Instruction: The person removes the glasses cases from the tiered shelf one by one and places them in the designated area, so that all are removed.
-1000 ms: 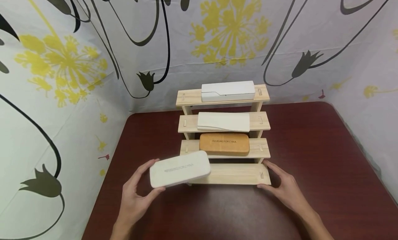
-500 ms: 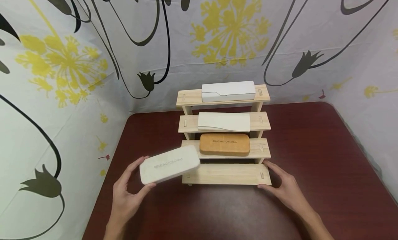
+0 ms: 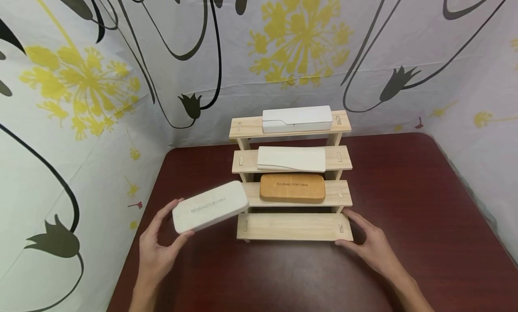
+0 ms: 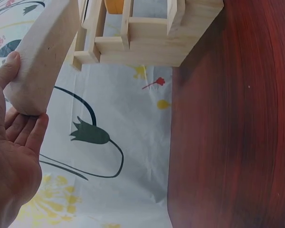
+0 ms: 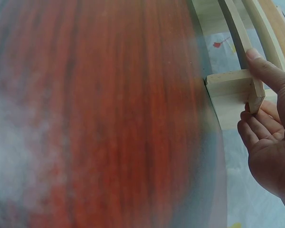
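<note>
Case [image 3: 210, 206] — white, pinched at its near end by the left hand [image 3: 155, 253] — hangs in the air left of the rack [image 3: 293, 226], whose bottom step, steadied by the right hand [image 3: 370, 247], lies bare — three steps above each carry one.

The case [image 3: 210, 207] gripped in the left hand [image 3: 155, 253] looks like off-white felt, matt and slightly fuzzy. The stepped rack [image 3: 293, 226] that the right hand [image 3: 370, 247] holds is pale unfinished wood, smooth, with faint grain. On it sit a tan case [image 3: 292, 188] with a suede-like matt face, a cream case [image 3: 291, 158] of soft matt material, and a white case [image 3: 297, 118] of smooth plastic-looking finish. The table [image 3: 404, 240] is dark red wood, polished and faintly glossy. The backdrop [image 3: 101, 100] is printed cloth, matt
</note>
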`<control>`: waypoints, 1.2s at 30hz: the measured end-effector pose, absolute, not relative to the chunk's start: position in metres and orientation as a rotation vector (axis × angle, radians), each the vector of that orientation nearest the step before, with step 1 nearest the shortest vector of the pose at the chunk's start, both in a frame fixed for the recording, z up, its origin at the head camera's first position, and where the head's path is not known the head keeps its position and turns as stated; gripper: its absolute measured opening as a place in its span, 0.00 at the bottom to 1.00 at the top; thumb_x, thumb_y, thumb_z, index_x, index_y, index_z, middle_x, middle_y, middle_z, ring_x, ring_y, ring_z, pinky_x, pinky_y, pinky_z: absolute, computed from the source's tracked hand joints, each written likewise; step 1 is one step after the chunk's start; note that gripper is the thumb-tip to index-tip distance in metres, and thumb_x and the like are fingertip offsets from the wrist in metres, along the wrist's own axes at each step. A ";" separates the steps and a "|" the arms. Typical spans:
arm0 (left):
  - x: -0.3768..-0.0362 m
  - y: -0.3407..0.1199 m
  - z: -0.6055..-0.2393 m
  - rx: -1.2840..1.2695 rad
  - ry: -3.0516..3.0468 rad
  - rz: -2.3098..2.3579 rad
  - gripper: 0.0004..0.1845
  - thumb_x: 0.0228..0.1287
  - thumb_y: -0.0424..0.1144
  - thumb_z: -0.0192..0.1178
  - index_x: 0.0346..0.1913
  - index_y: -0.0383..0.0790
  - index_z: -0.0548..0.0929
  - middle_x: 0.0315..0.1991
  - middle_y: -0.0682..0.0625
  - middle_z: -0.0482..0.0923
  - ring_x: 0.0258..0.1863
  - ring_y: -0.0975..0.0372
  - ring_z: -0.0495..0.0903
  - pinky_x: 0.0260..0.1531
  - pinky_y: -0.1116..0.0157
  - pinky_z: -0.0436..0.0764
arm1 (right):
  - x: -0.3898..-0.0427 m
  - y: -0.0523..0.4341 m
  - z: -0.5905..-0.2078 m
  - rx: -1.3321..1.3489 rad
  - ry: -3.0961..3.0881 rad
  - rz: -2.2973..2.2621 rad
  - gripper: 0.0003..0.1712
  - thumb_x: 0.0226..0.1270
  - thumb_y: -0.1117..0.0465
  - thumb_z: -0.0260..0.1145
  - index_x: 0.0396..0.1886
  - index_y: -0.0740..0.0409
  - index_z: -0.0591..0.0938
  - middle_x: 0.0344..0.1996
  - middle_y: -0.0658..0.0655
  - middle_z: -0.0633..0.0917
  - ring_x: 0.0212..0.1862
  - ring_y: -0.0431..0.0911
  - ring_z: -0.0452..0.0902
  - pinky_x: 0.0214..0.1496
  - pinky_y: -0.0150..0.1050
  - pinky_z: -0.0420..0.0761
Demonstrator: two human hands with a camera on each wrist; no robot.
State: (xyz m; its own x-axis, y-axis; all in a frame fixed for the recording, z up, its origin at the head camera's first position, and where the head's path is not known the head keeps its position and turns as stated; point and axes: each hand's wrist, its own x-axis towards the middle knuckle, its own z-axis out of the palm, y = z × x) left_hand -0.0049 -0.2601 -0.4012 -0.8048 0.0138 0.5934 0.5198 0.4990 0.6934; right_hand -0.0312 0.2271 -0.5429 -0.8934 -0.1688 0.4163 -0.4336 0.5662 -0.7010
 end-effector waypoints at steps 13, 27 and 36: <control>-0.014 -0.271 -0.413 -0.375 -2.233 -1.314 0.47 0.42 0.08 0.75 0.71 0.28 0.76 0.63 0.28 0.80 0.66 0.61 0.79 0.66 0.71 0.76 | -0.031 0.228 -0.545 0.496 -2.502 1.237 0.54 0.38 0.69 0.91 0.71 0.63 0.79 0.63 0.68 0.84 0.70 0.24 0.65 0.68 0.15 0.63; -0.028 -0.279 -0.430 -0.289 -2.245 -1.319 0.43 0.47 0.11 0.75 0.71 0.26 0.76 0.63 0.28 0.80 0.66 0.62 0.79 0.66 0.71 0.75 | -0.030 0.228 -0.544 0.496 -2.496 1.233 0.53 0.38 0.69 0.91 0.71 0.64 0.80 0.62 0.68 0.84 0.70 0.24 0.66 0.69 0.16 0.63; -0.039 -0.284 -0.448 -0.188 -2.245 -1.313 0.40 0.51 0.14 0.76 0.71 0.28 0.77 0.64 0.31 0.81 0.66 0.62 0.78 0.66 0.71 0.76 | -0.030 0.227 -0.544 0.503 -2.496 1.243 0.53 0.39 0.69 0.90 0.71 0.61 0.80 0.63 0.66 0.84 0.70 0.24 0.66 0.69 0.16 0.63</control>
State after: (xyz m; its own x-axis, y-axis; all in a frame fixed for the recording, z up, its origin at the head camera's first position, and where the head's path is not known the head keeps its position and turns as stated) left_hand -0.0390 -0.2844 -0.4483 -0.8510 -0.1412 0.5059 0.3718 0.5184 0.7701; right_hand -0.0301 0.2274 -0.5438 -0.8916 -0.1723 0.4188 -0.4381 0.5626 -0.7011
